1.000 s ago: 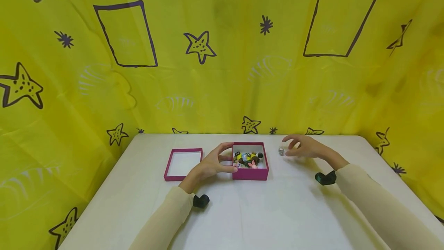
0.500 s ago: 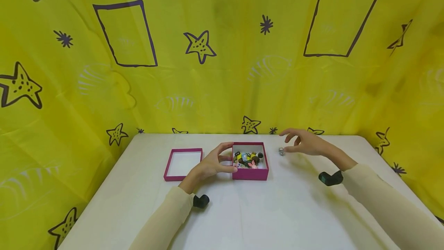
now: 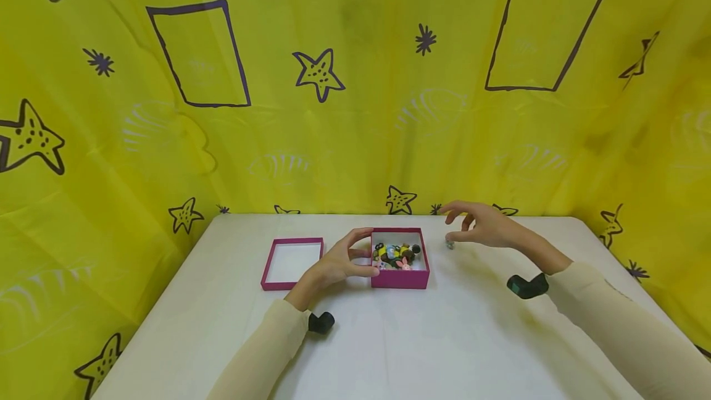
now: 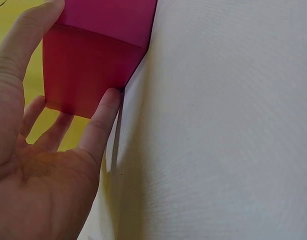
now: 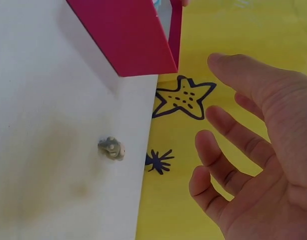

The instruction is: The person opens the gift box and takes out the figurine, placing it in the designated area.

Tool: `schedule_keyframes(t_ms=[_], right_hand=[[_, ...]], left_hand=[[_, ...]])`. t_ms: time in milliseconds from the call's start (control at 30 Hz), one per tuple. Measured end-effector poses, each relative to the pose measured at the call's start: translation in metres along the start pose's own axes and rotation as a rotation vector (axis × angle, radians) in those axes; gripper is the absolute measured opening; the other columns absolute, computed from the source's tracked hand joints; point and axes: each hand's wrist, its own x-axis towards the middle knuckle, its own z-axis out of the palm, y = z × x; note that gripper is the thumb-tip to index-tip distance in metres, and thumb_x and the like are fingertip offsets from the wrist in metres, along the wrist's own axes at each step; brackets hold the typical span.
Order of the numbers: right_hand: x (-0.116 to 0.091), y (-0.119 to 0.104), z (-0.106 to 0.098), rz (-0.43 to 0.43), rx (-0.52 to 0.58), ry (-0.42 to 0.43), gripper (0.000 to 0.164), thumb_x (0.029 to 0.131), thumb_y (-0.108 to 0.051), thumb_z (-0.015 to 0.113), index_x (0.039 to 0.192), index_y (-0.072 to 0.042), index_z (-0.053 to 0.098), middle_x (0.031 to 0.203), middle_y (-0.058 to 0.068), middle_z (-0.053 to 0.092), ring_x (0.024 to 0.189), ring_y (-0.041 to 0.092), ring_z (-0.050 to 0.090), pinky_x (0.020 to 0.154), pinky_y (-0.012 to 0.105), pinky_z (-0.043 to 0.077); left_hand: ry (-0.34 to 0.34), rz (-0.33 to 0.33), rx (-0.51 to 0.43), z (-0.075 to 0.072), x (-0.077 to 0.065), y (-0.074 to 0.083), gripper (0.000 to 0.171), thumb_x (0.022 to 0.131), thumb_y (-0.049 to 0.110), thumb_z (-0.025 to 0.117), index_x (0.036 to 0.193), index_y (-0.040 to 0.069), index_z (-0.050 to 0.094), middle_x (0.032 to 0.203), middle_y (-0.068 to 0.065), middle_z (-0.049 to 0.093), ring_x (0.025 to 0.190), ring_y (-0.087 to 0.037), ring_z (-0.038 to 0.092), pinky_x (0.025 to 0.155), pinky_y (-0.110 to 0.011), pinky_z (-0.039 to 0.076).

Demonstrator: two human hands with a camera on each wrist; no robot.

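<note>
My left hand [image 3: 336, 262] holds the pink box [image 3: 400, 279] at its left side, thumb at the near corner and index finger along the far edge. In the left wrist view its fingers [image 4: 101, 122] reach along the box's side wall. Inside the box lie several small colourful figurines [image 3: 394, 252], among them a pink rabbit [image 3: 405, 263]. My right hand [image 3: 482, 225] hovers over a small grey figurine [image 5: 111, 148] on the table, right of the box. Its fingers are loosely bent with nothing between them. The head view shows the figurine partly hidden under the thumb.
The pink-rimmed box lid [image 3: 292, 264] lies with its white inside up, left of the box. A white table [image 3: 422, 344] carries everything. Behind it hangs a yellow curtain [image 3: 366, 141] with starfish drawings.
My right hand has risen and shifted a little left, so its thumb now covers part of the grey figurine. The left hand and the box stay where they were.
</note>
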Motion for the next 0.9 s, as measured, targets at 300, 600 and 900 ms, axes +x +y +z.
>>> schedule_keyframes(t_ms=[300,600,900], right_hand=[[0.004,-0.005,0.002,0.003,-0.001,0.007,0.055,0.090,-0.027,0.082,0.138,-0.011,0.061,0.116,0.008,0.068,0.087,0.019,0.062,0.070,0.034,0.054],[0.010,-0.011,0.007,-0.026,0.015,-0.008,0.051,0.091,-0.027,0.080,0.136,-0.010,0.061,0.116,0.007,0.068,0.086,0.018,0.062,0.070,0.033,0.054],[0.018,-0.017,0.016,-0.049,0.056,-0.025,0.053,0.090,-0.024,0.081,0.138,-0.011,0.061,0.117,0.012,0.068,0.087,0.021,0.062,0.067,0.034,0.055]], left_hand=[[-0.003,0.015,-0.018,0.001,-0.001,0.000,0.089,0.084,0.009,0.086,0.157,0.027,0.038,0.166,-0.003,0.031,0.136,-0.032,0.051,0.104,-0.047,0.048],[-0.009,0.009,-0.013,0.001,0.000,-0.001,0.090,0.084,0.009,0.085,0.157,0.026,0.037,0.167,-0.006,0.030,0.137,-0.032,0.050,0.105,-0.047,0.049],[0.004,-0.003,-0.003,0.000,0.001,-0.002,0.090,0.083,0.013,0.088,0.156,0.030,0.039,0.165,-0.004,0.033,0.136,-0.031,0.052,0.107,-0.051,0.046]])
